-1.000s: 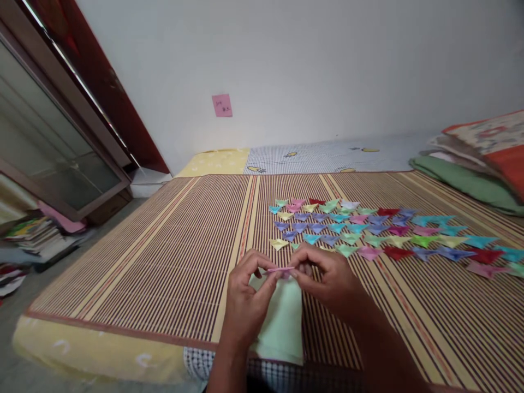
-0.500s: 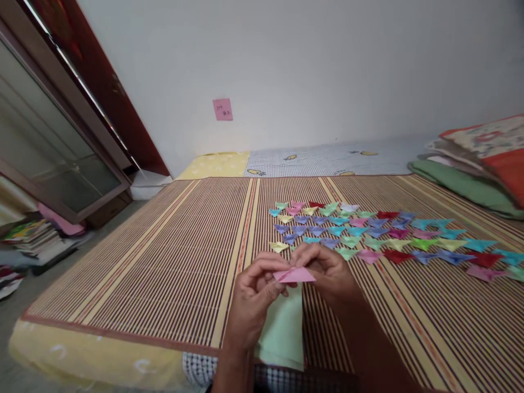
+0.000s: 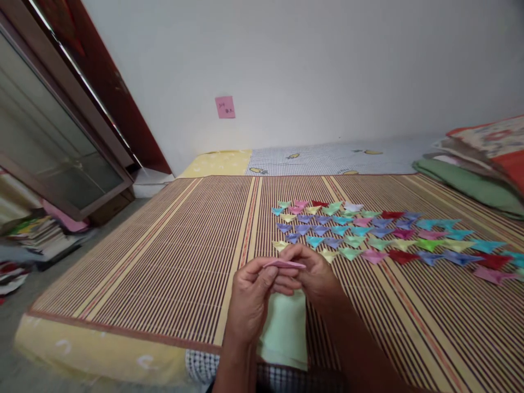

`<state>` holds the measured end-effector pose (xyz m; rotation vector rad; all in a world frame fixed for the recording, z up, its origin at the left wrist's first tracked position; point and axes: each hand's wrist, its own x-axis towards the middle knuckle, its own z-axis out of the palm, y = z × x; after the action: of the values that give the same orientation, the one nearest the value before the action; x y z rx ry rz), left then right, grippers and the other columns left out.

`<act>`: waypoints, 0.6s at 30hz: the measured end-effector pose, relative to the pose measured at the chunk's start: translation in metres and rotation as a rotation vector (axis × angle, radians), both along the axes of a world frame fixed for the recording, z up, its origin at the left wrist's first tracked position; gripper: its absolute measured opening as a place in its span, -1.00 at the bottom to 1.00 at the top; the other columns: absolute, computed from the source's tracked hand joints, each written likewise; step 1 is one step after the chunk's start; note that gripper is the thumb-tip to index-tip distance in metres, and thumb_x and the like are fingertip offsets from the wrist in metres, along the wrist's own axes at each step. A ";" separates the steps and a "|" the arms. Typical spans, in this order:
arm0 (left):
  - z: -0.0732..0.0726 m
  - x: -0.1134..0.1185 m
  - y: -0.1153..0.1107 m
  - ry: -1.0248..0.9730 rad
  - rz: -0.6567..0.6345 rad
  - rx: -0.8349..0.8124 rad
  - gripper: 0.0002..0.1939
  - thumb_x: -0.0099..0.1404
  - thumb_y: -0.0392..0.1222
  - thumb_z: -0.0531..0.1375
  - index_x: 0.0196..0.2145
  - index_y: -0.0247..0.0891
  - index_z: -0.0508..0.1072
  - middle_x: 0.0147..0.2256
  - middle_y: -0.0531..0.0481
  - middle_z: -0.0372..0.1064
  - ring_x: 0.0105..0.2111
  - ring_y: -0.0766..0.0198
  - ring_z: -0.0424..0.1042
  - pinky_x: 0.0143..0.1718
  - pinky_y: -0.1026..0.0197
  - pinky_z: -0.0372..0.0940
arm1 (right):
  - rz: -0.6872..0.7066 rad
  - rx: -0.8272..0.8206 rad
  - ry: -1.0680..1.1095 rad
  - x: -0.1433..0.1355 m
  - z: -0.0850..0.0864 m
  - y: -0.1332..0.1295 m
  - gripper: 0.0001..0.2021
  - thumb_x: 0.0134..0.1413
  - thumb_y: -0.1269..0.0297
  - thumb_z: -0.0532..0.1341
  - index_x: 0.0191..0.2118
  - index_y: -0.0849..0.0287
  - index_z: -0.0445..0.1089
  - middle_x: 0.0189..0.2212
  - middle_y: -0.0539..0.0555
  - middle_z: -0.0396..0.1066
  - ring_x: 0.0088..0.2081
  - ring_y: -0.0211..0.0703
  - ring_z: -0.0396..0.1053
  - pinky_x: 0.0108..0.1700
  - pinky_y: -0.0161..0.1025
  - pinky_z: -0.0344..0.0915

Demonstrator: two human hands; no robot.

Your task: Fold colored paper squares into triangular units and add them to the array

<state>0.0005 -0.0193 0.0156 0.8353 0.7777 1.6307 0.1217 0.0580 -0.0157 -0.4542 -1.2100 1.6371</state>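
Two bare hands are meeting near the lower middle of the view, holding a small piece of pink folded paper (image 3: pixel 285 264) between them. The left hand (image 3: pixel 249 300) is pinching its left part, the fingers narrowed on it with the thumb in front. The right hand (image 3: pixel 321 275) is curling in at the other end, its fingers drawn close together on the paper's right tip; exactly how each fingertip is pressing is partly hidden. The pink paper is showing nearly edge-on, as a thin, slightly peaked strip

Nearer the person, a pale green sheet (image 3: pixel 284 333) is lying on a striped mat (image 3: pixel 164 245), partly covered by the left hand. Beyond the hands and off to the right, many small folded paper shapes (image 3: pixel 375 256) are sitting in rows on the mat, coloured pink, red, blue, purple, turquoise, green, yellow and white. Patterned bedding (image 3: pixel 311 158) is showing past the far edge of the mat, and a pink note (image 3: pixel 225 107) with dark writing is sticking to the pale wall (image 3: pixel 311 71). Folded fabrics (image 3: pixel 470 183) are lying in a pile at the far right, while books (image 3: pixel 36 237) are stacking up at the left
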 end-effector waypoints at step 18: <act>0.007 -0.017 -0.012 0.490 0.189 0.051 -0.84 0.29 -0.18 0.38 -0.17 -0.20 0.69 -0.28 -0.06 0.68 -0.31 0.24 0.64 -0.24 0.33 0.50 | -0.237 0.623 -0.401 0.021 0.045 -0.022 -0.83 0.23 0.45 0.30 -0.22 0.02 0.62 -0.29 0.01 0.44 -0.20 -0.18 0.45 -0.17 -0.24 0.38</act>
<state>-0.0165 -0.0311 0.0223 1.2531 1.1884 1.6330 0.1428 0.0361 0.0288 -0.5106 -1.8020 0.9188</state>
